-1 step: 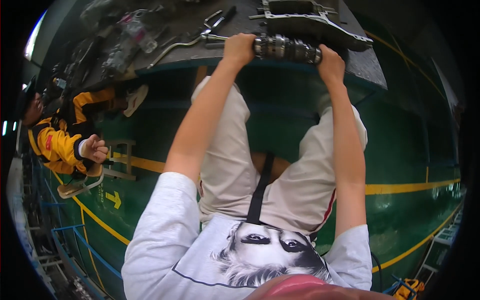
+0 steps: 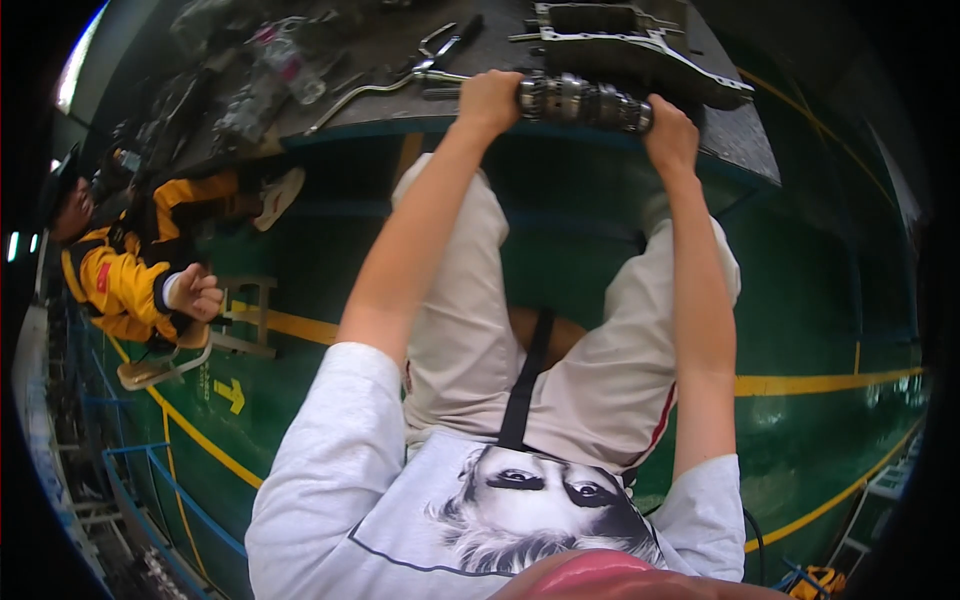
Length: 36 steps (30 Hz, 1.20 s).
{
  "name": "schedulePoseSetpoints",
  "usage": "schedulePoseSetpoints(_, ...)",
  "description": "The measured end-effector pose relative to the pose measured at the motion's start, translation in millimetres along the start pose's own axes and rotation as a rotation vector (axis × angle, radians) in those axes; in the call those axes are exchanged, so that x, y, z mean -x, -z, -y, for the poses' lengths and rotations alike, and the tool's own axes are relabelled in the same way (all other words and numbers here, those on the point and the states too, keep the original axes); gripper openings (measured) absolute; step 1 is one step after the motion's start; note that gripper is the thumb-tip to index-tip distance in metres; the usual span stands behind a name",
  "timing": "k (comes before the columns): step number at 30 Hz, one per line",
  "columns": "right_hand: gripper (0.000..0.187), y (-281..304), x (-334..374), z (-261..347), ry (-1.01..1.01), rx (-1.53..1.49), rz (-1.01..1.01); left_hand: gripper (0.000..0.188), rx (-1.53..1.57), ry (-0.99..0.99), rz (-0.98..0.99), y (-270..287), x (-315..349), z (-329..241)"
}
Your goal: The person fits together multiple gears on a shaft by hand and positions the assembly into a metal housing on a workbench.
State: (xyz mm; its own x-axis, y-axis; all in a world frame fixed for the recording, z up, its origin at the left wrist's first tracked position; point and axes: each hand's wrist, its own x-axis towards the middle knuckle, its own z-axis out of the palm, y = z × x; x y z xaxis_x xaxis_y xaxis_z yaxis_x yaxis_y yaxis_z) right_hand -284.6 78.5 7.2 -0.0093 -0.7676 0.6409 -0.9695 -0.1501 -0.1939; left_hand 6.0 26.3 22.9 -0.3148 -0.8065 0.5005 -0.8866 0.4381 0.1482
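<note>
A dark metal gear shaft (image 2: 585, 103), with several toothed gears along it, lies crosswise at the near edge of the workbench. My left hand (image 2: 490, 98) is wrapped round its left end, with a bare length of shaft showing past the fist. At the other end, my right hand (image 2: 670, 130) is closed round the shaft. Just beyond the gears sits an opened metal housing (image 2: 640, 50) with a pale, machined rim. To the left of my left hand lies a bent metal crank-like tool (image 2: 370, 88).
The grey bench top (image 2: 740, 135) carries a clear plastic bottle (image 2: 300, 75) and dark metal parts at its left. A person in a yellow and black jacket (image 2: 118, 285) sits on a stool (image 2: 245, 315) to my left. Yellow lines mark the green floor (image 2: 820, 330).
The whole scene sits slightly further right in the picture. Both hands keep their hold on the gear shaft.
</note>
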Motion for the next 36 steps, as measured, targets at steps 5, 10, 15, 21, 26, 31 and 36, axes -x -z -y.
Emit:
schedulePoseSetpoints(5, 0.022, -7.4, 3.7, -6.4, 0.008, -0.012, -0.05, 0.009, 0.018, 0.023, -0.031, -5.0, 4.1, -0.7)
schedulePoseSetpoints(10, 0.031, -9.1, 5.2, -10.7, 0.023, -0.021, 0.0, 0.008, 0.028, 0.018, -0.079, -17.0, 2.8, -0.7)
schedulePoseSetpoints(15, 0.033, -1.2, 0.8, -7.8, -0.028, 0.019, 0.048, 0.008, 0.03, 0.01, -0.056, -19.3, -1.1, -0.2)
schedulePoseSetpoints(21, 0.029, 1.1, -2.6, -2.6, -0.009, 0.03, 0.026, 0.011, 0.025, -0.008, -0.049, -11.9, -1.9, -0.2)
schedulePoseSetpoints(26, 0.023, 2.1, -0.9, -2.9, 0.005, 0.033, 0.022, 0.017, 0.048, 0.024, -0.007, -10.3, -0.9, 0.1)
schedulePoseSetpoints(31, 0.022, 5.0, -2.0, 2.7, -0.001, -0.014, 0.018, 0.018, 0.038, 0.027, 0.014, -4.4, 0.3, -1.3)
schedulePoseSetpoints(36, 0.014, 3.3, -2.2, 2.8, -0.053, -0.101, 0.026, 0.022, 0.041, 0.031, 0.008, 1.0, 1.2, 1.5)
